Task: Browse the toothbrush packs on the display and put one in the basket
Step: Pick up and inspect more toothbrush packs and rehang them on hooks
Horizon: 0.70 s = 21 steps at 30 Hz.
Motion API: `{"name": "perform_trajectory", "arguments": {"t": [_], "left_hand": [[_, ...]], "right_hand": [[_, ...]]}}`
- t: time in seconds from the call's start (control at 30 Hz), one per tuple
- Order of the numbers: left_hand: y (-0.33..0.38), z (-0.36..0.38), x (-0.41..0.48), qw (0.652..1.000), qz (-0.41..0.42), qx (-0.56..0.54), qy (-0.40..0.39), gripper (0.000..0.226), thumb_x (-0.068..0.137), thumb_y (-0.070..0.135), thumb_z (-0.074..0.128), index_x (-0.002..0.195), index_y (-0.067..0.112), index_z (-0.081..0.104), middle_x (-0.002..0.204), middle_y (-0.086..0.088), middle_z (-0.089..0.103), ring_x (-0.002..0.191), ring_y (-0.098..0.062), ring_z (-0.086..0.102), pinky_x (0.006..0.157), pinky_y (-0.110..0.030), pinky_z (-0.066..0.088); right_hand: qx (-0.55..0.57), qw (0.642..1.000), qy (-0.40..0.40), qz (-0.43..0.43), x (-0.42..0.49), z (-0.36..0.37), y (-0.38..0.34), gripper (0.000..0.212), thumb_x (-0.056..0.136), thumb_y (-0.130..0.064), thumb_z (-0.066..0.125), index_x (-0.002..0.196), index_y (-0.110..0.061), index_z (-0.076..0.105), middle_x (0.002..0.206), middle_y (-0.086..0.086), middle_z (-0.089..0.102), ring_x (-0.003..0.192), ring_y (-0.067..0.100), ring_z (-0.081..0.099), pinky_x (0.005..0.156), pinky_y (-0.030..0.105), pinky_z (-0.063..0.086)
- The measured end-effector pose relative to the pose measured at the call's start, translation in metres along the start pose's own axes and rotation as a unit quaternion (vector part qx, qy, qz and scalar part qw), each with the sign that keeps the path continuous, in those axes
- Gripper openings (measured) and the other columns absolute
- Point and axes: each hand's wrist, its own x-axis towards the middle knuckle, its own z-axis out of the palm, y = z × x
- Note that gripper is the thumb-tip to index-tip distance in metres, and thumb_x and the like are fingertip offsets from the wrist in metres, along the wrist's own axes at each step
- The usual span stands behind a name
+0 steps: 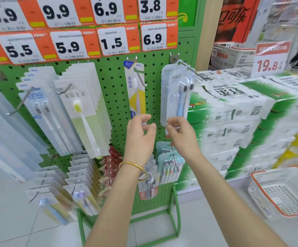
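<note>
Still browsing: your right hand (181, 132) pinches the hooked twin pack's (177, 97) bottom edge, left hand (141, 135) loosely open beside it; next, slide it off toward the basket (280, 191), lower right.

left hand (141, 134): raised, back to camera, fingers loosely curled, thumb and fingers apart, empty | right hand (182, 133): raised beside left, fingertips pinched on pack edge | both forearms extended up and forward, bare

Green pegboard display (116, 97) hung with toothbrush packs (177, 93); white basket (280, 191) on pale tiled floor (11, 220).
</note>
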Motion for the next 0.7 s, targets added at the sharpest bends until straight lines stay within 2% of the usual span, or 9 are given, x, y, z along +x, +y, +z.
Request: {"name": "perform_trajectory", "arguments": {"t": [0.07,0.17,0.23,0.3,0.4,0.5,0.6,0.7], "left_hand": [[0.002,0.011,0.001,1.000,0.000,-0.003,-0.006,0.020,0.093,0.014,0.050,0.110,0.025,0.048,0.123,-0.001,0.049,0.094,0.003,0.054,0.095,-0.040,0.048],[0.006,0.028,0.006,1.000,-0.008,-0.004,-0.005,0.024,0.094,0.013,0.050,0.115,0.023,0.049,0.124,0.003,0.048,0.093,0.007,0.052,0.095,-0.039,0.048],[0.011,0.037,0.010,1.000,-0.013,-0.001,0.000,0.030,0.094,0.013,0.049,0.124,0.018,0.048,0.128,0.002,0.047,0.093,0.006,0.052,0.095,-0.032,0.047],[0.017,0.044,0.017,1.000,-0.019,0.005,0.003,0.039,0.094,0.013,0.049,0.132,0.016,0.043,0.134,0.001,0.044,0.099,0.001,0.051,0.092,-0.023,0.042],[0.023,0.053,0.027,1.000,-0.029,0.012,0.003,0.049,0.094,0.013,0.050,0.140,0.015,0.034,0.136,0.005,0.042,0.109,0.000,0.046,0.094,-0.019,0.037],[0.028,0.061,0.031,1.000,-0.012,0.003,0.001,0.042,0.092,0.005,0.049,0.133,0.013,0.040,0.114,0.014,0.047,0.091,0.015,0.049,0.079,-0.004,0.037],[0.028,0.068,0.029,0.999,-0.026,0.010,0.021,0.040,0.091,0.006,0.050,0.130,0.013,0.042,0.120,0.004,0.050,0.101,-0.004,0.052,0.085,-0.014,0.039],[0.028,0.072,0.023,0.999,-0.030,0.000,0.036,0.039,0.091,0.005,0.050,0.128,0.014,0.044,0.116,-0.001,0.053,0.098,-0.008,0.053,0.081,-0.013,0.043]], "right_hand": [[0.015,0.998,0.060,0.009,0.004,-0.017,0.006,0.015,0.093,-0.011,0.051,0.105,-0.019,0.052,0.098,-0.008,0.056,0.096,0.025,0.061,0.077,0.038,0.052],[0.010,0.992,0.124,0.003,0.021,-0.039,0.008,0.028,0.092,-0.012,0.053,0.120,-0.012,0.049,0.119,0.004,0.053,0.095,0.016,0.054,0.088,0.035,0.047],[0.014,0.992,0.123,-0.016,0.035,-0.047,0.005,0.038,0.092,-0.014,0.053,0.128,-0.010,0.045,0.127,0.005,0.051,0.104,0.017,0.053,0.095,0.032,0.042],[0.023,0.994,0.099,-0.030,0.047,-0.050,0.000,0.039,0.095,-0.017,0.050,0.132,-0.012,0.043,0.126,0.003,0.052,0.114,0.017,0.050,0.098,0.032,0.040],[0.051,0.997,0.060,-0.024,0.056,-0.050,-0.003,0.035,0.099,-0.020,0.044,0.132,-0.012,0.043,0.107,-0.010,0.052,0.102,0.008,0.049,0.085,0.022,0.038],[0.054,0.998,0.030,-0.032,0.060,-0.050,0.000,0.031,0.099,-0.019,0.044,0.128,-0.006,0.048,0.111,-0.007,0.051,0.101,0.006,0.049,0.082,0.017,0.040],[0.058,0.997,0.013,-0.058,0.060,-0.055,0.004,0.020,0.098,-0.014,0.047,0.112,-0.003,0.054,0.097,0.001,0.052,0.086,0.009,0.048,0.074,0.022,0.038],[0.073,0.994,-0.003,-0.082,0.057,-0.062,0.004,0.004,0.097,-0.012,0.048,0.099,-0.011,0.051,0.083,-0.007,0.048,0.069,-0.008,0.044,0.065,0.009,0.036]]}}
